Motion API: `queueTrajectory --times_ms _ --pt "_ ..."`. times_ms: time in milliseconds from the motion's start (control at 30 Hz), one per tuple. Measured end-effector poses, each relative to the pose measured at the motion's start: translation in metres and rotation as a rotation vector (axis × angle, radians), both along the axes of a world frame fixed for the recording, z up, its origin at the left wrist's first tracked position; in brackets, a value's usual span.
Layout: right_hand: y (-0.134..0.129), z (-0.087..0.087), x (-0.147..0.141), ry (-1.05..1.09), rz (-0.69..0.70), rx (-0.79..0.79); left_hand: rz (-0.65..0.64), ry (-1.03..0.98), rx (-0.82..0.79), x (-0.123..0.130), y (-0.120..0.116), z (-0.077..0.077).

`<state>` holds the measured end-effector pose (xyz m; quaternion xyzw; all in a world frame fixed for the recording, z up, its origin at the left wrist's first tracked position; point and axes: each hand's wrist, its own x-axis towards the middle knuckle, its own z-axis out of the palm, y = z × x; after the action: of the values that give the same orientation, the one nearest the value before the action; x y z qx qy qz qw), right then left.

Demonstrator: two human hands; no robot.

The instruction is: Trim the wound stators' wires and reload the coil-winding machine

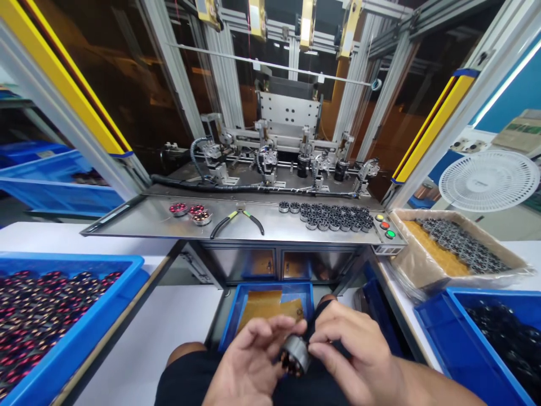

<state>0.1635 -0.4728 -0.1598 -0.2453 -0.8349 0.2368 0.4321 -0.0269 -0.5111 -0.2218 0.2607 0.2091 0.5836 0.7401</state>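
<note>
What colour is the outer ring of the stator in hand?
The stator's outer ring is silver-grey, seen best in the head view.

The ring (301,352) is grey, its windings (289,362) copper-coloured.

The stator (296,355) between your hands is blurred, its copper detail lost; its far side is partly hidden from you, and you can't make out whether your right hand (353,341) pinches its edge or something on it. Your left hand (253,361) runs out of view at the wrist. Left, the tray (110,307) is cut off; right, so is the bin (442,324), its black pieces (502,344) blurring together. Your hands hide the near end of the low tray (274,287). Far off, the yellow heads (256,20) are cropped at the top
</note>
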Motion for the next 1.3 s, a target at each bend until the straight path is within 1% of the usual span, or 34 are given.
queueTrajectory --times_ms 33,67,100,200,233,267,333,433,500,533,567,600,633,667,700,733,767,800,833,867,967,1000,1033,1067,1100,1133,1167,1267,1300 --pt "0.001 0.003 -0.001 0.002 0.017 -0.014 0.011 -0.033 0.005 0.000 0.003 0.001" --pt "0.002 0.005 -0.002 -0.005 0.046 -0.017 -0.025 -0.050 -0.004 0.000 0.006 0.002" --pt "0.003 0.008 -0.002 -0.022 0.082 -0.013 -0.107 -0.057 -0.025 0.000 0.009 0.002" --pt "0.007 0.016 -0.002 -0.087 0.162 0.034 -0.449 -0.005 -0.114 0.003 0.014 0.000" --pt "0.007 0.019 -0.001 -0.103 0.163 0.051 -0.504 0.022 -0.119 0.004 0.013 0.000" --pt "0.006 0.021 0.000 -0.113 0.153 0.064 -0.509 0.044 -0.104 0.004 0.012 0.000" --pt "0.004 0.024 0.001 -0.125 0.094 0.066 -0.407 0.087 -0.056 0.006 0.009 0.002" --pt "0.000 0.024 0.001 -0.123 -0.042 -0.006 -0.138 0.095 0.001 0.006 0.006 0.011" --pt "0.000 0.023 -0.001 -0.098 -0.102 -0.061 0.028 0.051 0.035 0.005 0.008 0.016" --pt "0.001 0.023 -0.002 -0.080 -0.098 -0.074 0.071 0.008 0.048 0.005 0.010 0.018" --pt "0.002 0.024 -0.002 -0.063 -0.071 -0.075 0.070 -0.033 0.043 0.004 0.012 0.018" --pt "0.004 0.025 -0.003 -0.048 -0.026 -0.067 0.012 -0.064 0.020 0.003 0.015 0.017" --pt "0.006 0.026 -0.003 -0.039 0.026 -0.052 -0.095 -0.082 -0.019 0.003 0.018 0.016" --pt "0.008 0.028 -0.003 -0.039 0.080 -0.031 -0.232 -0.082 -0.066 0.003 0.019 0.014" --pt "0.009 0.030 -0.003 -0.048 0.120 -0.011 -0.366 -0.064 -0.109 0.002 0.020 0.013" --pt "0.010 0.032 -0.002 -0.062 0.144 0.007 -0.467 -0.029 -0.138 0.002 0.020 0.011" --pt "0.011 0.033 -0.002 -0.077 0.150 0.022 -0.519 0.012 -0.145 0.002 0.019 0.011" --pt "0.010 0.034 -0.001 -0.092 0.139 0.031 -0.522 0.052 -0.127 0.002 0.017 0.011" --pt "0.009 0.034 0.000 -0.108 0.113 0.033 -0.479 0.091 -0.098 0.002 0.015 0.013" --pt "0.008 0.034 0.001 -0.119 0.076 0.026 -0.403 0.129 -0.065 0.003 0.012 0.015" --pt "0.004 0.030 0.000 -0.122 -0.058 -0.034 -0.072 0.189 0.017 0.003 0.006 0.022" --pt "0.004 0.029 0.000 -0.107 -0.092 -0.056 0.031 0.179 0.036 0.003 0.006 0.024" --pt "0.005 0.028 -0.002 -0.086 -0.109 -0.072 0.104 0.149 0.050 0.002 0.007 0.025" --pt "0.006 0.028 -0.003 -0.063 -0.105 -0.080 0.138 0.104 0.056 0.001 0.009 0.025" --pt "0.007 0.028 -0.004 -0.043 -0.077 -0.075 0.133 0.060 0.048 0.000 0.011 0.024" --pt "0.009 0.028 -0.005 -0.028 -0.035 -0.057 0.076 0.031 0.026 -0.002 0.014 0.022" --pt "0.011 0.029 -0.006 -0.020 0.013 -0.035 -0.033 0.021 -0.007 -0.003 0.017 0.020" --pt "0.014 0.031 -0.005 -0.039 0.117 0.018 -0.478 0.055 -0.100 -0.006 0.020 0.014" --pt "0.015 0.031 -0.005 -0.052 0.126 0.027 -0.567 0.070 -0.098 -0.006 0.019 0.012"
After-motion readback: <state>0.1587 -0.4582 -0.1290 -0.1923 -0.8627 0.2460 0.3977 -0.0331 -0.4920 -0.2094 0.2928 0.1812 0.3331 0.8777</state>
